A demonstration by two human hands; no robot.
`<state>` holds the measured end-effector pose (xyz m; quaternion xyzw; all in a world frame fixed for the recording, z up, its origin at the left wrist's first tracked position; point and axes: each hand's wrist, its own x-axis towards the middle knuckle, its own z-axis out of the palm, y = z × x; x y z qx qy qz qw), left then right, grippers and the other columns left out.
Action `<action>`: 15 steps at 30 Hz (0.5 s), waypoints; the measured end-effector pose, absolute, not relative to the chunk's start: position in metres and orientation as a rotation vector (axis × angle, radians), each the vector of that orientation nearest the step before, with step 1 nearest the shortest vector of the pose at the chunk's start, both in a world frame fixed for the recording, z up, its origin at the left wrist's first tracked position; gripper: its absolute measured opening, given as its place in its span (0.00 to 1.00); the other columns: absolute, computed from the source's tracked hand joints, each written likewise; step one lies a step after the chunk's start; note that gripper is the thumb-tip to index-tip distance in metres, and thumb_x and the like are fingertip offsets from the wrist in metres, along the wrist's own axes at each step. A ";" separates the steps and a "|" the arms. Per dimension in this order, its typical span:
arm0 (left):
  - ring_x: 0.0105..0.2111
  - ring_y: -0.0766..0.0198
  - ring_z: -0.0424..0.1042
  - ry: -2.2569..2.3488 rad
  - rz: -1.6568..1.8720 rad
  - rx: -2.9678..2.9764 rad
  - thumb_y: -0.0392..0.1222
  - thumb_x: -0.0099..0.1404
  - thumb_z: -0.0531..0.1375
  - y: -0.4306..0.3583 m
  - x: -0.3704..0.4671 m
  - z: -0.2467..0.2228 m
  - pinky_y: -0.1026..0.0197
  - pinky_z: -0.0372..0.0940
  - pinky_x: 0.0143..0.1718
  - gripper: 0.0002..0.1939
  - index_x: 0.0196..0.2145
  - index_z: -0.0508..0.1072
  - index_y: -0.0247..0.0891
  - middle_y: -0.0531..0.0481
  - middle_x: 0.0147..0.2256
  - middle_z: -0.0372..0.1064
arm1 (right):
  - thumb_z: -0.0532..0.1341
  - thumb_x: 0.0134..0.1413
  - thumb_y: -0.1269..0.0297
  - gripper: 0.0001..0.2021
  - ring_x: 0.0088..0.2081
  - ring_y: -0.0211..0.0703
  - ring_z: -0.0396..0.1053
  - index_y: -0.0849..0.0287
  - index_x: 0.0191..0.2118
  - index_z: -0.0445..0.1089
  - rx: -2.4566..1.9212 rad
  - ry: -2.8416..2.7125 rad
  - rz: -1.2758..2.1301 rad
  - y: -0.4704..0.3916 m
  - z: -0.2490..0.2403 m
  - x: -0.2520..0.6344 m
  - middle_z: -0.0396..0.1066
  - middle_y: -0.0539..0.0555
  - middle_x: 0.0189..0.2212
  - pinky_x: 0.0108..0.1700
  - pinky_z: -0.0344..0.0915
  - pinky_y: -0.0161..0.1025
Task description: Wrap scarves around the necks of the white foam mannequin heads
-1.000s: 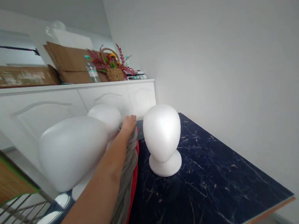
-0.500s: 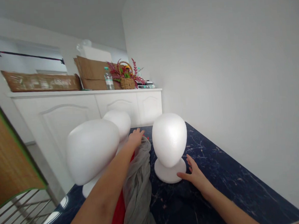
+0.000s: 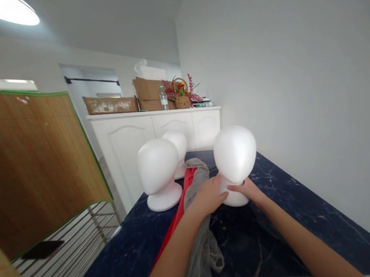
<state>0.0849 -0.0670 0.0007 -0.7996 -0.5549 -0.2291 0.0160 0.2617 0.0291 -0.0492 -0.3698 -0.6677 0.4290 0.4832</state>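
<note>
Both hands moved onto white foam mannequin head (image 3: 235, 160), left hand (image 3: 209, 196) and right hand (image 3: 247, 190) fingers clamped on its base, dark marble surface (image 3: 290, 215).

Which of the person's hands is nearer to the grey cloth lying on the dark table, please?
Left. The left hand rests by the grey cloth while gripping the foam head at its base; the right hand holds the base's far side.
</note>
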 end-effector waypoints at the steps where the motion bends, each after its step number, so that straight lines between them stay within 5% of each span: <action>1: 0.58 0.53 0.59 -1.722 -0.874 -2.464 0.50 0.63 0.53 -0.078 0.088 -0.002 0.52 0.55 0.58 0.32 0.61 0.53 0.32 0.37 0.58 0.58 | 0.72 0.32 0.56 0.41 0.53 0.55 0.64 0.63 0.56 0.61 -0.872 -1.622 1.055 0.018 -0.038 0.257 0.66 0.64 0.53 0.56 0.59 0.51; 4: 0.62 0.54 0.52 -1.737 -1.286 -2.295 0.53 0.65 0.53 -0.115 0.085 -0.005 0.51 0.50 0.61 0.35 0.64 0.47 0.35 0.38 0.62 0.51 | 0.72 0.33 0.58 0.41 0.54 0.53 0.63 0.62 0.56 0.61 -0.715 -1.660 1.030 -0.023 -0.010 0.232 0.65 0.62 0.54 0.58 0.57 0.49; 8: 0.61 0.53 0.53 -1.809 -1.598 -1.988 0.52 0.63 0.55 -0.179 0.051 -0.010 0.47 0.51 0.61 0.33 0.63 0.51 0.42 0.42 0.61 0.54 | 0.72 0.35 0.61 0.46 0.55 0.52 0.61 0.60 0.61 0.53 -0.534 -1.696 1.117 -0.086 0.005 0.182 0.64 0.61 0.54 0.58 0.55 0.51; 15: 0.57 0.47 0.60 -2.034 -1.420 -1.706 0.57 0.58 0.58 -0.251 -0.050 -0.044 0.43 0.53 0.59 0.35 0.58 0.61 0.38 0.41 0.52 0.67 | 0.69 0.40 0.67 0.40 0.58 0.49 0.56 0.56 0.60 0.52 -0.150 -1.836 1.353 -0.150 -0.012 0.090 0.59 0.55 0.58 0.61 0.50 0.46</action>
